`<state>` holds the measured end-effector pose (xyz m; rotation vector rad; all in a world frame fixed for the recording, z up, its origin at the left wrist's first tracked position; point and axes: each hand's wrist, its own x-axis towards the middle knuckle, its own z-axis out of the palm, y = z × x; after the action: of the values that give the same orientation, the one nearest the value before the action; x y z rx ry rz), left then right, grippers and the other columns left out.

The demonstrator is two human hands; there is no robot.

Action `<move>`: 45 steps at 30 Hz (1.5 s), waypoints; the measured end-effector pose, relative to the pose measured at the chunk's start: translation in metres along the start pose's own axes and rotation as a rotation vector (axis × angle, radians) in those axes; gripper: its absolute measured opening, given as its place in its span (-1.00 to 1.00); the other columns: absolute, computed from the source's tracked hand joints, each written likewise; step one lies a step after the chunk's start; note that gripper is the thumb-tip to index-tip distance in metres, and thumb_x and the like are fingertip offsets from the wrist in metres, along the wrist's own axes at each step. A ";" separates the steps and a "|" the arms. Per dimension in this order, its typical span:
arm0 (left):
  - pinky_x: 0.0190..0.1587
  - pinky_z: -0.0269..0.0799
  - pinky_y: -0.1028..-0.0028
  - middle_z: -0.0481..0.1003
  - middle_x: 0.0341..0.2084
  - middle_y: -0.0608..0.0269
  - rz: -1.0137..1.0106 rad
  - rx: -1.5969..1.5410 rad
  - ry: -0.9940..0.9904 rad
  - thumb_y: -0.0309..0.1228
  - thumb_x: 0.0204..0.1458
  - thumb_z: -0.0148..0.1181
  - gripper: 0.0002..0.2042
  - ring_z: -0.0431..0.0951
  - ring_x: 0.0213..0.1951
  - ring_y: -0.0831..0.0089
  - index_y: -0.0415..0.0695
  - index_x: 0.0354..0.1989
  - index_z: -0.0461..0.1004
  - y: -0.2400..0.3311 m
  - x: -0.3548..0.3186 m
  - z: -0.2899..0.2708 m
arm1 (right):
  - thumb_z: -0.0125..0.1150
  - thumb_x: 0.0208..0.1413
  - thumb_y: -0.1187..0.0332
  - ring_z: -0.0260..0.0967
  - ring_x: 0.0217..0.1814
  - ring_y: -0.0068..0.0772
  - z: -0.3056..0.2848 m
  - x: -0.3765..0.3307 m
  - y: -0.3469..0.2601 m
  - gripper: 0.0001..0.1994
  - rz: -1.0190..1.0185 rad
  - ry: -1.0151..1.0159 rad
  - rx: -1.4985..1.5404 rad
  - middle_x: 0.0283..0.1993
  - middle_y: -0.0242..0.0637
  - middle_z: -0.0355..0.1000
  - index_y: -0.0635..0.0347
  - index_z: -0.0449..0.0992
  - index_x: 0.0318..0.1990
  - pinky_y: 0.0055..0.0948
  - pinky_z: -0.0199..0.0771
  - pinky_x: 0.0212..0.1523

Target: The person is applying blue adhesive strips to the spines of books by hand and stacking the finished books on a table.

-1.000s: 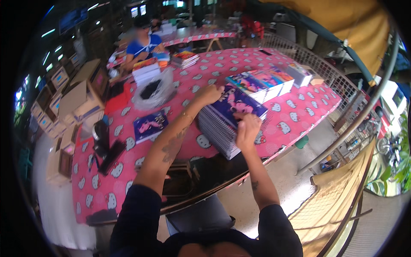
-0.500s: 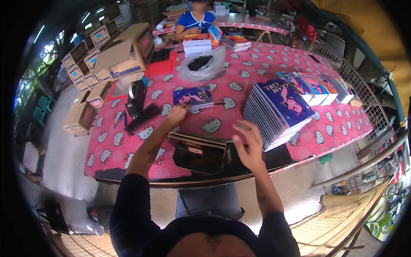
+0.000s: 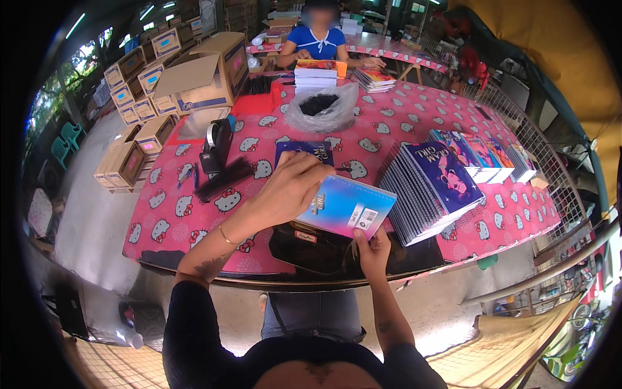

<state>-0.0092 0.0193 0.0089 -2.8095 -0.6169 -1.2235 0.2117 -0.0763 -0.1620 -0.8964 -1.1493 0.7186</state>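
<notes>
A notebook [image 3: 357, 200] with a blue-to-pink cover and a barcode label is tilted between my hands, with a row of small holes along its upper edge. My left hand [image 3: 297, 185] is closed on its upper left part. At the lower right corner, my right hand [image 3: 374, 249] pinches it between thumb and fingers. Beneath it, by the table's front edge, sits a black bench device [image 3: 304, 249], partly covered. Beyond my left hand lies a purple notebook [image 3: 310, 150]. Right of my hands stands a tall stack of purple wire-bound notebooks [image 3: 431, 185].
To the left are a black tape dispenser [image 3: 216, 148] and a bundle of thin black strips [image 3: 223, 179]. A clear plastic bag [image 3: 321, 111] holds black pieces. Cardboard boxes [image 3: 194, 78] are piled far left. Across the pink table [image 3: 382, 126], a person [image 3: 317, 42] works beside book piles.
The blue notebook is now up in both hands, over the black device. My left hand has come nearer and my right hand has closed on a corner. The co-worker's hands have moved apart.
</notes>
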 end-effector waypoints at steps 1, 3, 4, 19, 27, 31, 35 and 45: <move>-0.04 0.20 0.25 0.45 -0.31 0.18 0.008 0.009 -0.022 -0.63 0.04 0.15 -0.72 0.46 -0.20 0.22 -0.16 -0.05 0.53 0.004 0.001 -0.002 | 0.26 0.27 0.53 0.46 0.05 -0.56 -0.001 0.000 0.002 -0.76 -0.005 0.004 -0.044 -0.01 -0.30 0.56 0.36 0.49 0.06 -0.51 0.39 0.13; -0.01 0.22 0.24 0.46 -0.29 0.18 0.024 0.035 -0.064 -0.63 0.02 0.17 -0.71 0.47 -0.17 0.20 -0.18 -0.05 0.52 0.011 0.002 -0.008 | 0.27 0.28 0.50 0.45 -0.05 -0.60 0.002 0.002 -0.006 -0.79 0.066 0.033 -0.045 -0.07 -0.31 0.58 0.34 0.51 0.02 -0.54 0.40 0.05; -0.01 0.23 0.24 0.47 -0.28 0.17 0.021 0.038 -0.072 -0.62 0.01 0.18 -0.71 0.47 -0.16 0.20 -0.18 -0.05 0.53 0.011 0.001 -0.009 | 0.28 0.27 0.47 0.44 -0.13 -0.63 0.003 0.003 -0.006 -0.79 0.019 0.035 -0.053 -0.13 -0.32 0.60 0.34 0.52 0.01 -0.55 0.42 -0.02; 0.46 -0.04 -0.02 0.44 0.18 0.00 -0.293 0.252 0.175 -0.47 0.14 0.22 -0.61 0.37 0.32 0.13 -0.12 0.17 0.52 0.001 -0.123 0.047 | 0.37 0.21 0.31 0.41 0.11 -0.41 0.022 -0.012 0.002 -0.53 0.029 -0.028 -0.120 0.02 -0.17 0.50 0.34 0.42 0.19 -0.38 0.37 0.17; 0.32 0.24 0.19 0.42 0.16 -0.16 -0.856 -0.567 0.137 -0.26 0.23 0.16 -0.54 0.36 0.26 -0.04 -0.34 0.19 0.42 -0.076 -0.171 0.089 | 0.45 0.15 0.29 0.43 0.05 -0.43 -0.012 -0.005 0.025 -0.46 0.029 0.025 -0.182 0.02 -0.21 0.48 0.35 0.40 0.20 -0.42 0.41 0.12; 0.01 0.47 0.23 0.53 -0.19 0.02 -0.567 0.765 -0.119 -0.37 0.17 0.18 -0.78 0.51 -0.14 0.05 -0.22 -0.09 0.53 -0.222 -0.220 0.051 | 0.45 0.14 0.26 0.40 0.12 -0.35 -0.022 -0.001 0.022 -0.41 -0.002 -0.024 -0.212 0.08 -0.15 0.45 0.36 0.36 0.24 -0.35 0.36 0.19; -0.07 0.50 0.19 0.49 -0.22 0.07 -0.568 0.714 -0.073 -0.41 0.19 0.14 -0.79 0.51 -0.16 0.10 -0.20 -0.05 0.49 -0.226 -0.201 0.057 | 0.41 0.15 0.21 0.36 0.19 -0.17 -0.010 0.011 -0.020 -0.37 -0.341 0.129 -0.435 0.13 -0.05 0.42 0.36 0.33 0.28 -0.19 0.22 0.32; -0.44 0.47 0.26 0.55 -0.43 0.12 -0.630 -0.041 0.266 -0.41 0.19 0.25 -0.82 0.57 -0.49 0.17 -0.19 -0.08 0.59 -0.041 -0.109 0.048 | 0.28 0.16 0.31 0.54 -0.20 -0.18 0.089 0.057 -0.040 -0.81 -0.433 -0.420 -0.969 -0.24 -0.25 0.56 0.13 0.59 -0.12 -0.20 0.47 -0.20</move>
<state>-0.0575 0.0272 -0.1068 -2.4777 -1.5333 -1.6610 0.1425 -0.0272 -0.0880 -1.2469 -2.0591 -0.0687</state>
